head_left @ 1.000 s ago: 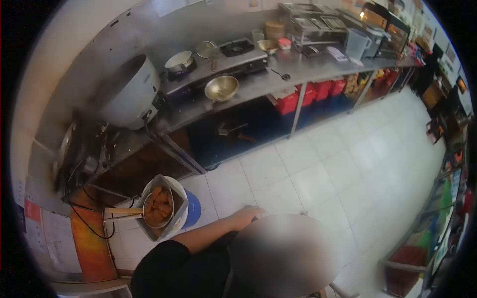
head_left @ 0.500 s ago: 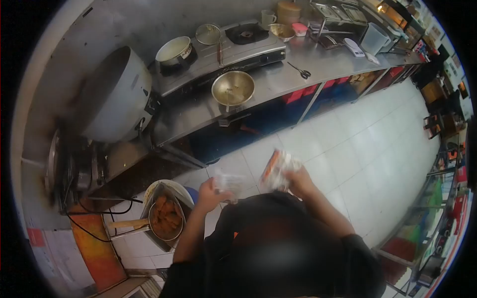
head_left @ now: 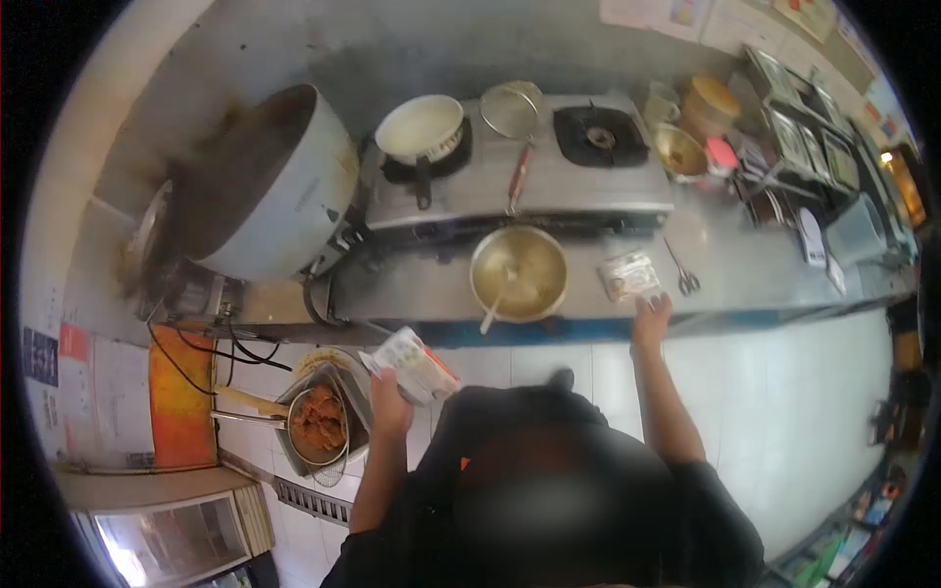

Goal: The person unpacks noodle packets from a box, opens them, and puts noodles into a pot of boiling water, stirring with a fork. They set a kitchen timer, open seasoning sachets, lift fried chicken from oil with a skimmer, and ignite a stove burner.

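My left hand (head_left: 391, 400) is closed around a white and orange printed packet (head_left: 417, 367), held over the floor in front of the counter. My right hand (head_left: 653, 316) reaches to the counter's front edge with its fingers apart. Its fingertips are at the lower edge of a small, shiny, clear packet (head_left: 630, 274) lying on the counter; whether they touch it is hard to tell. Scissors (head_left: 684, 274) lie just right of that packet. To its left stands a metal bowl (head_left: 534, 279) with a utensil in it.
A two-burner stove (head_left: 470, 191) carries a white pan (head_left: 420, 127) and a round strainer (head_left: 510, 110). A big grey pot (head_left: 294, 206) stands at left. Below, a strainer of fried brown pieces (head_left: 319, 421) rests over a container. A pink box (head_left: 721, 152) sits back right.
The orange and white packet has passed from my right hand to my left. The clear packet, earlier in my left hand, is now on the counter by my right. The view has turned towards the counter.
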`<control>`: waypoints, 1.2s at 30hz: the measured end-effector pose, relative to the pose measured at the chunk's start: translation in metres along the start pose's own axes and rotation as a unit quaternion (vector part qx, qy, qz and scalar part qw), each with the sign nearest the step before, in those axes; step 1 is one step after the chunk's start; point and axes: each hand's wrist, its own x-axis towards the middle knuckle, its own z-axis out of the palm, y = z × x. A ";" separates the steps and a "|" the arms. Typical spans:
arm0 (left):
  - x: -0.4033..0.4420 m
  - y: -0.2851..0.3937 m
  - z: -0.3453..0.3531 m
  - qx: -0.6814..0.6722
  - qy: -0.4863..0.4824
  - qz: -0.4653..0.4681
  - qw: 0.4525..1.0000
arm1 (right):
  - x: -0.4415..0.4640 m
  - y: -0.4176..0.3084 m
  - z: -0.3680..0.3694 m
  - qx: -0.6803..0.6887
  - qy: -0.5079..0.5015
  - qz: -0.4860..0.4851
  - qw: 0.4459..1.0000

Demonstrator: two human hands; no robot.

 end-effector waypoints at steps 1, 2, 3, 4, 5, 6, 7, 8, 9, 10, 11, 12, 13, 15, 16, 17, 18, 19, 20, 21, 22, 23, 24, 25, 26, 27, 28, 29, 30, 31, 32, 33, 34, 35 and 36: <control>-0.006 0.007 0.020 0.091 -0.013 0.034 0.995 | -0.009 -0.025 0.000 -0.045 -0.088 -0.059 0.993; 0.006 -0.002 0.011 0.220 -0.034 0.044 0.974 | -0.017 -0.051 0.001 -0.091 -0.172 -0.121 0.973; 0.019 -0.012 0.003 0.344 -0.051 0.061 0.936 | -0.027 -0.063 0.008 -0.024 -0.286 -0.052 0.956; 0.022 -0.009 0.016 0.341 -0.042 0.062 0.937 | -0.040 -0.077 0.018 0.037 -0.395 0.022 0.918; 0.021 -0.002 0.037 0.405 -0.127 0.114 0.898 | -0.058 -0.105 0.031 0.073 -0.482 0.009 0.873; 0.016 0.005 0.057 0.464 -0.211 0.158 0.845 | -0.081 -0.139 0.038 0.108 -0.563 0.002 0.820; 0.009 0.016 0.083 0.471 -0.224 0.135 0.842 | -0.096 -0.184 0.045 0.091 -0.607 -0.095 0.783; 0.008 0.022 0.104 0.475 -0.240 0.113 0.839 | -0.102 -0.214 0.057 0.074 -0.644 -0.192 0.737; 0.014 0.018 0.107 0.475 -0.238 0.103 0.841 | -0.106 -0.215 0.065 0.069 -0.646 -0.183 0.738; 0.022 0.016 0.110 0.443 -0.248 0.170 0.844 | -0.109 -0.215 0.072 0.030 -0.668 -0.207 0.714; 0.030 0.016 0.111 0.408 -0.259 0.240 0.842 | -0.111 -0.217 0.079 -0.009 -0.686 -0.233 0.689; 0.035 0.019 0.111 0.405 -0.264 0.241 0.842 | -0.111 -0.223 0.084 -0.012 -0.683 -0.235 0.692; 0.041 0.024 0.111 0.371 -0.272 0.233 0.857 | -0.111 -0.232 0.087 -0.044 -0.672 -0.249 0.696; 0.056 0.024 0.108 0.332 -0.285 0.223 0.871 | -0.113 -0.241 0.094 -0.081 -0.657 -0.264 0.702; 0.067 0.016 0.103 0.337 -0.244 0.245 0.875 | -0.115 -0.242 0.097 -0.070 -0.668 -0.217 0.709; 0.076 0.010 0.098 0.343 -0.202 0.266 0.878 | -0.119 -0.242 0.100 -0.059 -0.677 -0.169 0.714; 0.077 0.014 0.103 0.341 -0.205 0.262 0.879 | -0.123 -0.239 0.105 -0.063 -0.675 -0.167 0.716; 0.075 0.024 0.112 0.379 -0.174 0.371 0.830 | -0.129 -0.232 0.111 -0.017 -0.680 -0.104 0.726; 0.073 0.034 0.121 0.410 -0.142 0.475 0.766 | -0.134 -0.229 0.117 0.030 -0.679 -0.041 0.733; 0.072 0.043 0.127 0.408 -0.148 0.474 0.766 | -0.137 -0.232 0.121 0.030 -0.673 -0.041 0.737; 0.069 0.050 0.132 0.443 -0.215 0.451 0.745 | -0.139 -0.237 0.124 0.030 -0.670 -0.057 0.740; 0.069 0.054 0.134 0.475 -0.279 0.424 0.718 | -0.140 -0.240 0.126 0.030 -0.666 -0.072 0.742; 0.070 0.055 0.133 0.473 -0.285 0.423 0.718 | -0.140 -0.237 0.128 0.029 -0.662 -0.071 0.746; 0.072 0.057 0.130 0.480 -0.299 0.380 0.732 | -0.140 -0.232 0.132 0.036 -0.673 -0.092 0.733; 0.075 0.059 0.128 0.485 -0.311 0.336 0.745 | -0.140 -0.229 0.134 0.044 -0.684 -0.113 0.720; 0.077 0.061 0.128 0.484 -0.315 0.335 0.744 | -0.139 -0.230 0.136 0.043 -0.681 -0.112 0.722; 0.078 0.065 0.129 0.465 -0.334 0.304 0.761 | -0.138 -0.231 0.137 0.045 -0.690 -0.152 0.706; 0.079 0.066 0.129 0.445 -0.352 0.273 0.777 | -0.137 -0.233 0.138 0.047 -0.699 -0.190 0.688; 0.082 0.066 0.126 0.443 -0.353 0.270 0.779 | -0.139 -0.234 0.138 0.044 -0.699 -0.188 0.689; 0.086 0.065 0.123 0.429 -0.365 0.283 0.776 | -0.140 -0.236 0.138 0.040 -0.708 -0.186 0.680; 0.089 0.065 0.121 0.415 -0.376 0.297 0.773 | -0.140 -0.237 0.138 0.036 -0.718 -0.186 0.670; 0.088 0.066 0.122 0.414 -0.377 0.296 0.774 | -0.141 -0.237 0.138 0.035 -0.718 -0.186 0.670; 0.086 0.069 0.125 0.407 -0.381 0.312 0.769 | -0.141 -0.237 0.138 0.045 -0.727 -0.167 0.665; 0.084 0.073 0.128 0.400 -0.386 0.328 0.763 | -0.142 -0.237 0.139 0.054 -0.735 -0.147 0.660; 0.081 0.079 0.131 0.399 -0.388 0.327 0.764 | -0.142 -0.236 0.139 0.053 -0.734 -0.147 0.661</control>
